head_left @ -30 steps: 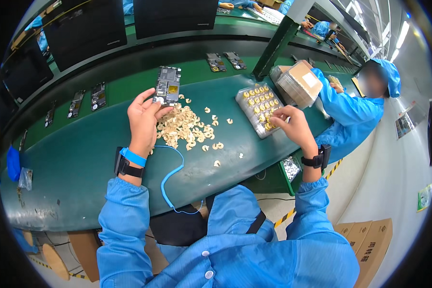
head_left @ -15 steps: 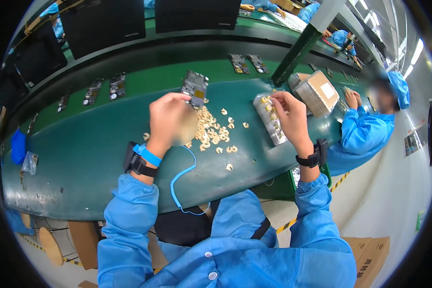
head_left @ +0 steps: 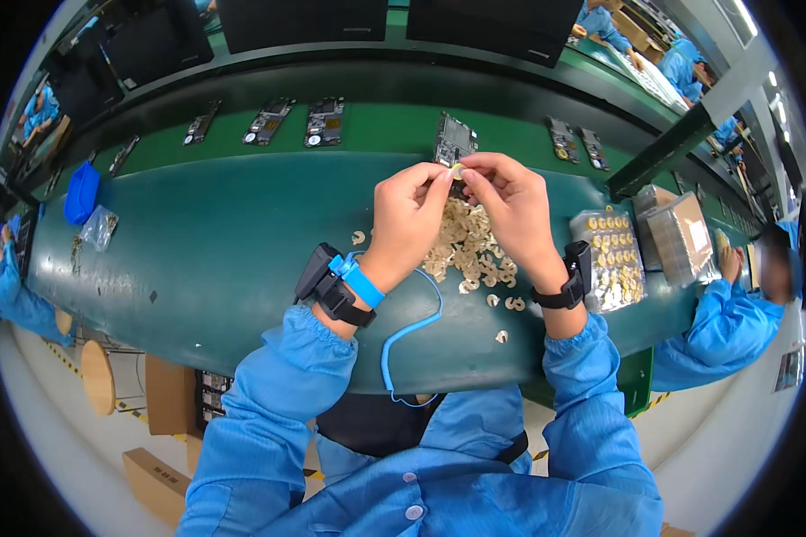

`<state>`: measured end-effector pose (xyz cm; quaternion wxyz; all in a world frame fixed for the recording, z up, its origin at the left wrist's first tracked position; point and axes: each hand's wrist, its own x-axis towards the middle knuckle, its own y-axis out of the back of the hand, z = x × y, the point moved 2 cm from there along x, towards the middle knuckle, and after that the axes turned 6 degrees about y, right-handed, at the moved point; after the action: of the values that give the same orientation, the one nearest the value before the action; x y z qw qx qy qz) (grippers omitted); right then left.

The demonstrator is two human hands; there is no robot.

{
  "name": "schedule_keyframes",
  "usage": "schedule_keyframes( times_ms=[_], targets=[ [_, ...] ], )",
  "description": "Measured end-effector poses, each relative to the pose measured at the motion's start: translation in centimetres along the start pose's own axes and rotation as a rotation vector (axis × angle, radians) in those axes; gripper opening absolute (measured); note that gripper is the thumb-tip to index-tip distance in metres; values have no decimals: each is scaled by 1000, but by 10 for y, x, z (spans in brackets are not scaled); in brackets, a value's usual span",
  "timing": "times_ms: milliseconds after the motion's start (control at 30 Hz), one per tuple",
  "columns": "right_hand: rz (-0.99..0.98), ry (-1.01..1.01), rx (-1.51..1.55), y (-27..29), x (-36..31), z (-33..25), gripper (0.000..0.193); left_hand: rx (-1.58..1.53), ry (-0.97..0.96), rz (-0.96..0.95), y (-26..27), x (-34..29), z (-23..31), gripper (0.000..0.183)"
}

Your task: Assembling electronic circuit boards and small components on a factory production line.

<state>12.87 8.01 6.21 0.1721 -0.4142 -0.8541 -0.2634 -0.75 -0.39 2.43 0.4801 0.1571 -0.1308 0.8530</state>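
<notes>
Thumbs and forefingers of my left hand (head_left: 412, 206) and my right hand (head_left: 510, 201) meet at a small round disc (head_left: 458, 171) with a yellow rim, both pinched closed on it. Just behind the fingertips stands a dark circuit board (head_left: 457, 134). Its lower part is covered by my hands, so I cannot tell whether fingers also hold it. Beneath my hands lies a heap of cream C-shaped pieces (head_left: 466, 251) on the green mat (head_left: 224, 268). Right of my right wrist is a clear tray (head_left: 609, 268) with rows of yellow-rimmed discs.
Several circuit boards (head_left: 325, 122) lie along the green ledge at the back. Boxes (head_left: 681, 234) stand beyond the tray, near a co-worker (head_left: 725, 331) in blue. A blue bin (head_left: 82, 193) and a plastic bag (head_left: 99, 228) sit far left. A blue coiled cord (head_left: 388, 345) hangs from my left wrist.
My right hand has left the tray and come to my left hand, now with a yellow-rimmed disc between the fingertips. The view has turned right, showing more of the tray.
</notes>
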Motion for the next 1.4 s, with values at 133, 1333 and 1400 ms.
schedule_keyframes(
  times_ms=[133,1333,1400],
  targets=[
    [-32,-66,114,1,-6,14,10,21,121,-34,-1,-5,-3,16],
    [16,171,-11,7,-15,15,9,84,127,-74,-3,-6,-10,16],
    [9,169,-18,6,-16,15,8,98,121,-90,-3,-7,-9,17]
  ],
)
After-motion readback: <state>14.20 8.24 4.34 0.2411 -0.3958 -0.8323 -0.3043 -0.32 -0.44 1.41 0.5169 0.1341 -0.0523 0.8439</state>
